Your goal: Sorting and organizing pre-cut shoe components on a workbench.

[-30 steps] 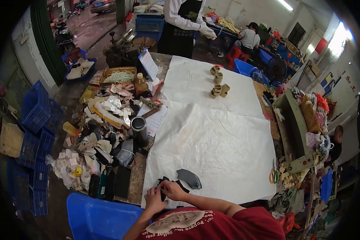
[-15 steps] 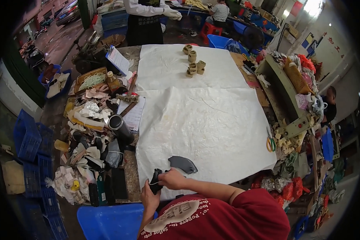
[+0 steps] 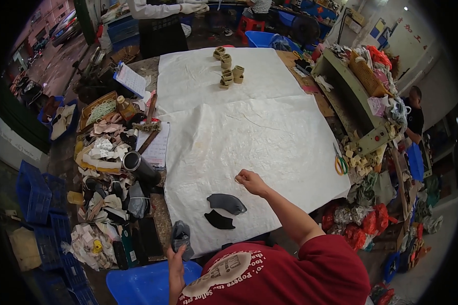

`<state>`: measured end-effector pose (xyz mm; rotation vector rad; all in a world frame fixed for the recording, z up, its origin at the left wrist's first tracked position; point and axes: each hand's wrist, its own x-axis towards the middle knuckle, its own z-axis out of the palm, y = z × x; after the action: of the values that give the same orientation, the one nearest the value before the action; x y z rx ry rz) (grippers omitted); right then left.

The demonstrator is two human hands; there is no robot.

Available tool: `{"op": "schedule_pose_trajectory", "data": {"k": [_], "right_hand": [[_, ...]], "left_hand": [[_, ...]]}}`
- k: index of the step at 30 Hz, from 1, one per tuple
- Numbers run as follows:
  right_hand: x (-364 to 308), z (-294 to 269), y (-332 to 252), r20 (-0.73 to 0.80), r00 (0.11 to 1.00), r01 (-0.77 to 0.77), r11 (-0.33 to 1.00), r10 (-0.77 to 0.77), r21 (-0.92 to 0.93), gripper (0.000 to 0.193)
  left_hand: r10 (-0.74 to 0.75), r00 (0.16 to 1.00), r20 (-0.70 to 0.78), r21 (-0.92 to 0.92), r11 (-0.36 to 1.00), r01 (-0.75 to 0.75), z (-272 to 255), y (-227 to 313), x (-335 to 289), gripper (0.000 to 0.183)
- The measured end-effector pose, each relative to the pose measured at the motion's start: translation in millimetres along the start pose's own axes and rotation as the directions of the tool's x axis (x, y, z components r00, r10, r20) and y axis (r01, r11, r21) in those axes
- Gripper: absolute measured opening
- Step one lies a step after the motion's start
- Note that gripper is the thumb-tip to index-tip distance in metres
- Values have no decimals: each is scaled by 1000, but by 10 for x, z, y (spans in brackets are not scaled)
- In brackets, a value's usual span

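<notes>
My left hand [image 3: 175, 260] is closed around the lower end of a small bundle of dark grey pieces [image 3: 181, 238], held upright at the near left edge of the white sheet [image 3: 269, 142]. My right hand [image 3: 251, 182] is lifted over the middle of the sheet, its fingers pinched together; a small thing may be at the fingertips, too small to make out. Between the hands lie a curved grey piece [image 3: 227, 203] and, just nearer, a black piece [image 3: 219, 220] with a concave upper edge. The two lie close together, flat on the sheet.
Several olive-tan rolled pieces [image 3: 226, 62] stand at the sheet's far end. Scissors [image 3: 340, 161] lie by the right edge. Left are a dark cylinder [image 3: 140, 165], papers [image 3: 155, 145] and piled scraps [image 3: 107, 152]. A blue chair [image 3: 137, 282] is near; a person [image 3: 163, 30] stands beyond.
My right hand has left my left hand and moved up and right. The black piece now lies on the sheet, and my left hand holds a grey bundle. The view has shifted slightly.
</notes>
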<state>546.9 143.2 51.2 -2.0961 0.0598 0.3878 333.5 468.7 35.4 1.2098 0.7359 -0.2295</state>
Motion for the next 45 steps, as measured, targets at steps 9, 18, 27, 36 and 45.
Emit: {"op": "schedule_pose_trajectory", "data": {"k": [9, 18, 27, 36, 45], "right_hand": [[-130, 81, 683, -53, 989, -150, 950, 140, -273, 28], [-413, 185, 646, -360, 918, 11, 918, -167, -397, 35], [-712, 878, 265, -46, 965, 203, 852, -257, -482, 43], [-527, 910, 416, -197, 977, -160, 876, 76, -456, 54], [-585, 667, 366, 74, 975, 219, 954, -208, -207, 26]], "left_hand": [[42, 997, 68, 149, 987, -52, 454, -288, 297, 43], [241, 954, -178, 300, 937, -180, 343, -423, 529, 47], [491, 848, -201, 734, 649, -201, 239, -364, 423, 52], [661, 746, 80, 791, 413, -451, 482, 58, 101, 41], [456, 852, 257, 655, 566, -500, 1113, 67, 103, 51]]}}
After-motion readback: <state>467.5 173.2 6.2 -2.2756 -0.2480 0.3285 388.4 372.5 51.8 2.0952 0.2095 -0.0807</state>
